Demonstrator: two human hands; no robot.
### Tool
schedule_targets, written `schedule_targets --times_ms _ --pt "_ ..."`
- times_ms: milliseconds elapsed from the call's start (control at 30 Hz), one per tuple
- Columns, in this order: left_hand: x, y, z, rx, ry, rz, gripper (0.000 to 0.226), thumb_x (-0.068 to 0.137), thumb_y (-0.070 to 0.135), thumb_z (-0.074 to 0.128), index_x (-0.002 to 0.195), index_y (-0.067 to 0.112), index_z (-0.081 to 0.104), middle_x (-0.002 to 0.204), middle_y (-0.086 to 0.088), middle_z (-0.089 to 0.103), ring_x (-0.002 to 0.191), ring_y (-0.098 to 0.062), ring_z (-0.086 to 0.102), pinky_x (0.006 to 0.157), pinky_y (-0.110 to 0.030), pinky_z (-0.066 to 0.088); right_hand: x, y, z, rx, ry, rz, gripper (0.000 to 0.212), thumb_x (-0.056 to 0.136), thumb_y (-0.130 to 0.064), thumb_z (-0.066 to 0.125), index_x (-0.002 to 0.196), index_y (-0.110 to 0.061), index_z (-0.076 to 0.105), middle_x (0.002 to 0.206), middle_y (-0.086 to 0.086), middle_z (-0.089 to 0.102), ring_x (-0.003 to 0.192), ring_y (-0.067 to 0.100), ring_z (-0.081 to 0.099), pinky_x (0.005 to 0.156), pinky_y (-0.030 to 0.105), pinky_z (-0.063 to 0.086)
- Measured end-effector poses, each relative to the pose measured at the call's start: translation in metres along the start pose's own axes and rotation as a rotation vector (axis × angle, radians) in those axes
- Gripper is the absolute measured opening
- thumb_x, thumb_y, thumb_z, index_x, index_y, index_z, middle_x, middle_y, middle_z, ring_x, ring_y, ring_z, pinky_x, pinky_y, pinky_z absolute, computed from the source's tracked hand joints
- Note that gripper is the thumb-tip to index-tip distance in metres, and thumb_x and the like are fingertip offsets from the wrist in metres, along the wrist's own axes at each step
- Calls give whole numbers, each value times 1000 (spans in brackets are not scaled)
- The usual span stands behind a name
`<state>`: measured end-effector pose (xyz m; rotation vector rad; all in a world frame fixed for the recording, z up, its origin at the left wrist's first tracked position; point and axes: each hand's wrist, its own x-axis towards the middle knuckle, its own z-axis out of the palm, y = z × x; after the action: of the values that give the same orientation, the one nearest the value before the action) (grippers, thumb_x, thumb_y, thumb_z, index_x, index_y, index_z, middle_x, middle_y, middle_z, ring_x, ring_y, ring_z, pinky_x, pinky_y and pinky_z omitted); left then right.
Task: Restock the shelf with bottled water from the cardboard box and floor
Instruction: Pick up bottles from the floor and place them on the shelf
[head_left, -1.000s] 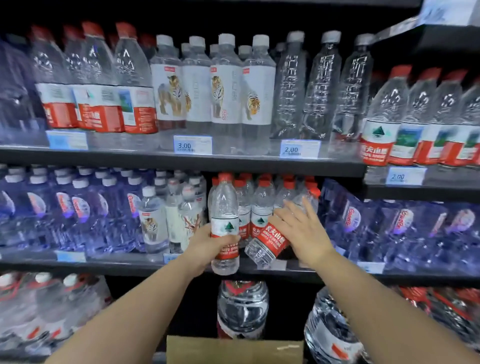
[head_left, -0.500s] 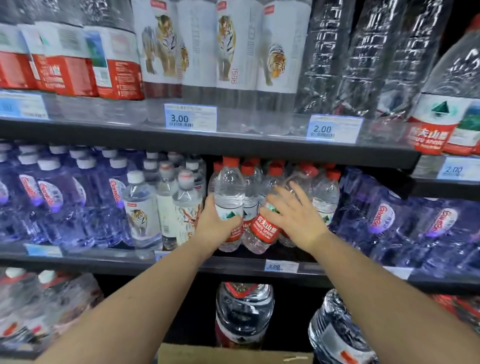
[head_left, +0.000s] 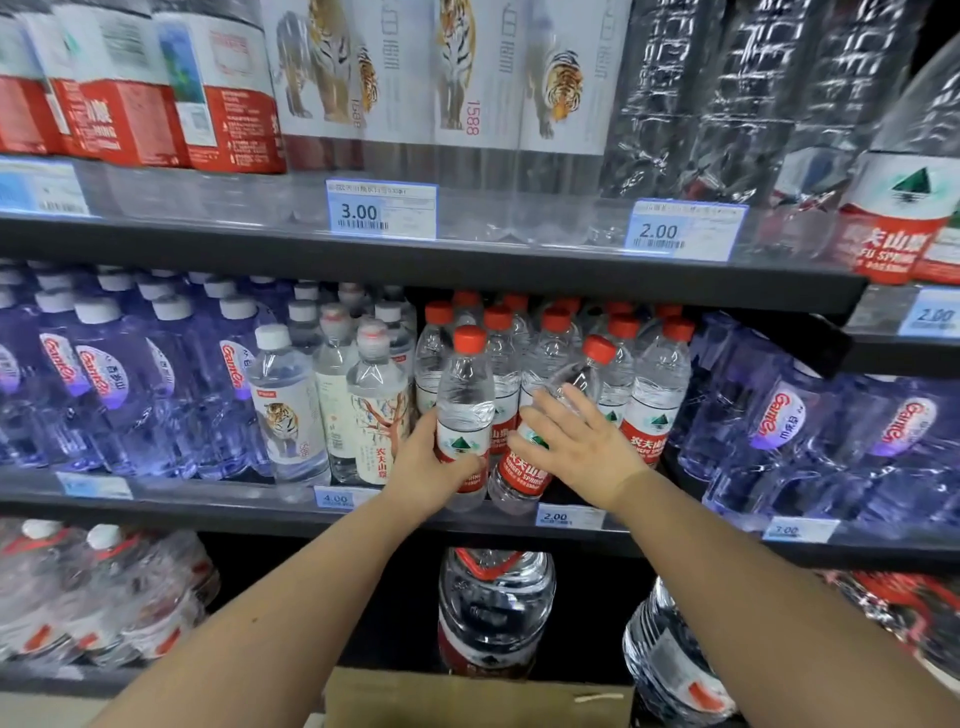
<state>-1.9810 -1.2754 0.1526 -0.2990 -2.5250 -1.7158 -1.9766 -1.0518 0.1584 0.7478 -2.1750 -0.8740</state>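
Two red-capped bottles at the middle shelf (head_left: 208, 512) front. Your left grip (head_left: 436, 467) wraps the upright bottle (head_left: 464, 410); its long axis is vertical, its label bears a green peak. Just right, your right grip (head_left: 576, 447) lies flat, fingers spread, on the tilted bottle (head_left: 522, 475), label "NONGFU SPRING". Its cap sits up-right of the grip, its base down-left, so it probably needs righting. The price tag (head_left: 569, 517) below reads 2.00. Ganten packs (head_left: 779, 421) stand further right.

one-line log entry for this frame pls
phase: placing | left hand: grips upright bottle | right hand: straight fingers on tilted bottle | where: middle shelf front, by red-cap row
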Motion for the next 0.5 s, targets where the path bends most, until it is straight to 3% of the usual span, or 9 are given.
schedule_targets --times_ms 133,233,367,500 --pt "-4 -2 1 40 18 39 62 79 16 76 134 17 47 111 14 56 101 0 51 90 -21 41 -5 -1 3 -35 6 39 102 42 12 77 131 -22 41 144 11 41 142 36 15 118 57 -8" --pt "-8 -4 2 55 16 56 61 80 20 76 134 20 46 111 17 55 103 1 49 87 -14 34 -7 0 3 -52 -17 37 102 47 13 73 134 -24 38 152 11 25 146 36 -1 116 58 -13" --pt "-10 -5 4 80 35 83 63 81 23 76 136 20 45 120 14 58 110 -1 51 91 -17 36 0 2 -2 -66 -13 -33 98 49 8 77 133 -27 39 154 11 21 144 37 2 116 59 -11" --pt "-10 -6 4 130 52 132 66 81 22 76 138 17 44 131 6 57 122 -8 50 105 -27 39 9 3 -7 28 68 41 99 59 9 73 142 -27 33 161 16 -10 148 38 -10 119 54 -4"
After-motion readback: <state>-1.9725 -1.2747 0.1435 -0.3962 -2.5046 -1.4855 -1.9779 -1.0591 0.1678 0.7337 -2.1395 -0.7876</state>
